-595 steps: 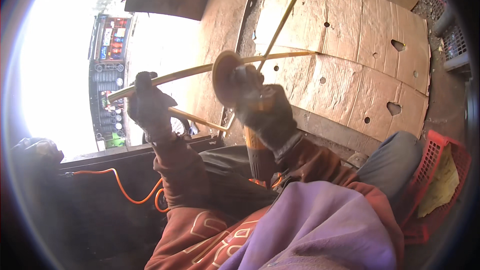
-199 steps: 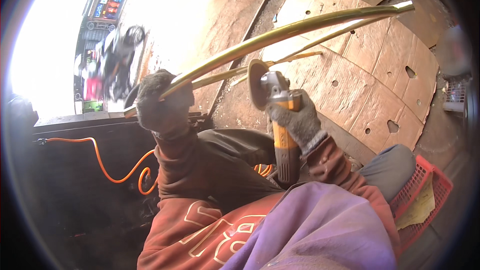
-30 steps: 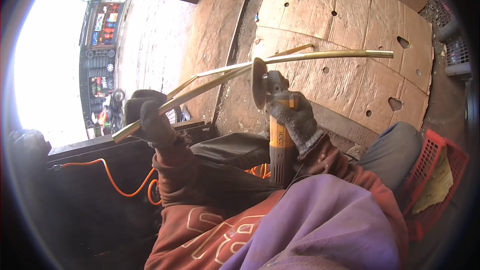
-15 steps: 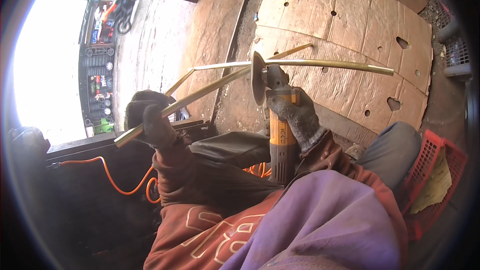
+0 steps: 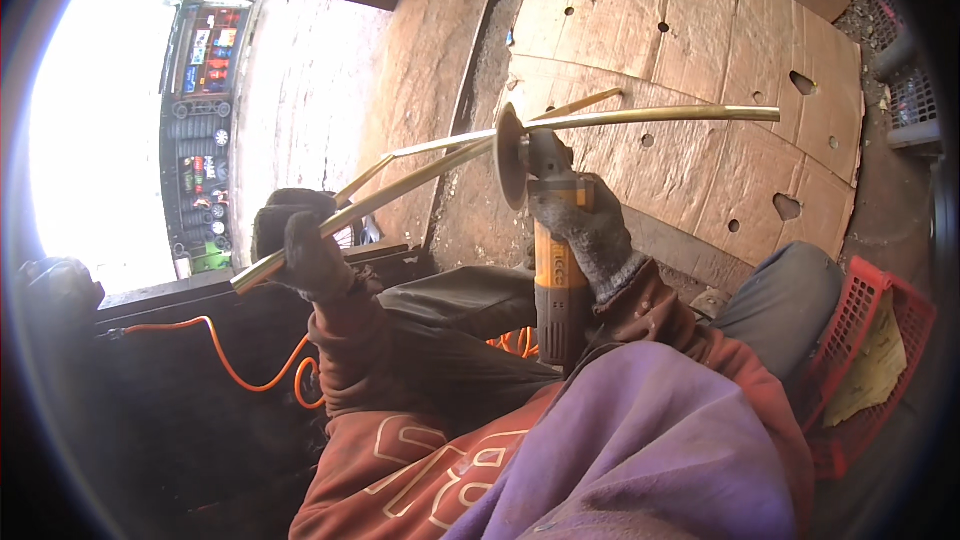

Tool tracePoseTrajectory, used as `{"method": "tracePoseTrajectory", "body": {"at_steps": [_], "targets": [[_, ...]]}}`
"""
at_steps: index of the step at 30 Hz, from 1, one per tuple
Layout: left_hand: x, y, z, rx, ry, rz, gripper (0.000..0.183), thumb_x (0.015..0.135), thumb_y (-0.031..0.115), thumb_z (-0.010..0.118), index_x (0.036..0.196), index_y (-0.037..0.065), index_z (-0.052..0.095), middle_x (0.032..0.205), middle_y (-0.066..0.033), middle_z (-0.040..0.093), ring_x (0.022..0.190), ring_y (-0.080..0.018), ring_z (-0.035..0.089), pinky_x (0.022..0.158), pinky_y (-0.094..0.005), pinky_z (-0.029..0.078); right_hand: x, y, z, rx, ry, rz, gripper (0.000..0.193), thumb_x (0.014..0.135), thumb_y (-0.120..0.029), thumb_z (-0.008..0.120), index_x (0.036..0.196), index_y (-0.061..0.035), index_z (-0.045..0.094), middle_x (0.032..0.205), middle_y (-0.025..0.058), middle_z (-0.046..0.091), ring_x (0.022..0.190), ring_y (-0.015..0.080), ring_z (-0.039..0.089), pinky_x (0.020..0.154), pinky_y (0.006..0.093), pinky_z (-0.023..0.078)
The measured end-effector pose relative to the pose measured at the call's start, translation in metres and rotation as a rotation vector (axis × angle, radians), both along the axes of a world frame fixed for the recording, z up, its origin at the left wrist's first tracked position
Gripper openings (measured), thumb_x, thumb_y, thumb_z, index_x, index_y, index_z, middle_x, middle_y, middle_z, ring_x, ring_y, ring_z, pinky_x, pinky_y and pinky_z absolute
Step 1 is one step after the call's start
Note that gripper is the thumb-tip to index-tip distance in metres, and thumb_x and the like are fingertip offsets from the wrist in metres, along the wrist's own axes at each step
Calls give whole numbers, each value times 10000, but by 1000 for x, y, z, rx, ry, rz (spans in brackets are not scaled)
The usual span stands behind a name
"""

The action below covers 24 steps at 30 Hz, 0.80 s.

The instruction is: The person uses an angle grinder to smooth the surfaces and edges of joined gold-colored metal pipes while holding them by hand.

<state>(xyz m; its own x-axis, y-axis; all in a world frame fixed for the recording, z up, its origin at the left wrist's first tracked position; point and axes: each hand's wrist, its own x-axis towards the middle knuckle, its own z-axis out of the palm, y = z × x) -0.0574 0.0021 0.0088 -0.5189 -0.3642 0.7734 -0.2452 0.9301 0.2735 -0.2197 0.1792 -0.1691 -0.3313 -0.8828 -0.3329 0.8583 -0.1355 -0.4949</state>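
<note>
In a dark, worn glove, my left hand (image 5: 305,240) is closed around a brass-coloured metal frame (image 5: 400,187) made of joined tubes. One tube end sticks out below the hand, and a long crosspiece (image 5: 690,114) reaches out to the right. My right hand (image 5: 590,230), in a grey glove, grips a yellow and dark angle grinder (image 5: 560,285) held upright. Its round disc (image 5: 510,157) stands edge-on at the place where the tubes cross. Whether the disc touches the metal, I cannot tell.
A flattened cardboard sheet (image 5: 690,50) with holes lies on the floor ahead. To the right is a red plastic crate (image 5: 850,340) with a paper piece in it. An orange cable (image 5: 240,380) hangs over a dark panel at the left. Grey crates (image 5: 912,105) stand at far right.
The right end of the crosspiece has tilted up slightly. Grinder and disc have shifted a little left. A motorbike outside at the upper left is out of view.
</note>
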Motion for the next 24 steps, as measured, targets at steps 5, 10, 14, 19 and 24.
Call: {"method": "tracePoseTrajectory", "body": {"at_steps": [5, 10, 14, 19, 24], "targets": [[8, -14, 3, -14, -43, 140, 169, 846, 12, 567, 677, 9, 550, 661, -82, 558, 554, -184, 557, 509, -319, 458, 19, -1, 4, -53, 91, -72, 333, 846, -106, 782, 1084, -14, 568, 919, 98, 675, 777, 172, 678, 661, 295, 576], [16, -14, 1, -38, -90, 231, 83, 812, -25, 600, 783, 50, 578, 659, -73, 576, 586, -213, 581, 535, -326, 460, 8, -5, -8, 30, 62, 75, 324, 840, -83, 781, 1077, -21, 569, 968, 102, 677, 807, 169, 677, 691, 306, 584], [1, -17, 6, -479, -299, 143, 185, 783, -70, 632, 850, 92, 574, 677, -57, 606, 639, -222, 606, 572, -339, 473, 33, -23, -19, -51, 321, -219, 369, 792, -109, 832, 1032, -31, 564, 894, 75, 678, 736, 138, 666, 618, 290, 559], [14, -11, 11, -333, -380, 391, 150, 813, -55, 625, 835, 84, 573, 704, -59, 630, 667, -221, 608, 608, -343, 489, 31, -18, -15, 8, 92, -117, 395, 810, -98, 823, 1065, -34, 528, 948, 73, 664, 794, 126, 657, 671, 290, 569], [12, -14, 8, -631, -499, 402, 136, 849, -54, 595, 796, 69, 576, 702, -65, 612, 666, -215, 593, 625, -351, 497, 41, -28, -16, -65, 216, -171, 415, 805, -95, 829, 1082, -33, 527, 945, 61, 654, 782, 127, 656, 667, 291, 573]]}}
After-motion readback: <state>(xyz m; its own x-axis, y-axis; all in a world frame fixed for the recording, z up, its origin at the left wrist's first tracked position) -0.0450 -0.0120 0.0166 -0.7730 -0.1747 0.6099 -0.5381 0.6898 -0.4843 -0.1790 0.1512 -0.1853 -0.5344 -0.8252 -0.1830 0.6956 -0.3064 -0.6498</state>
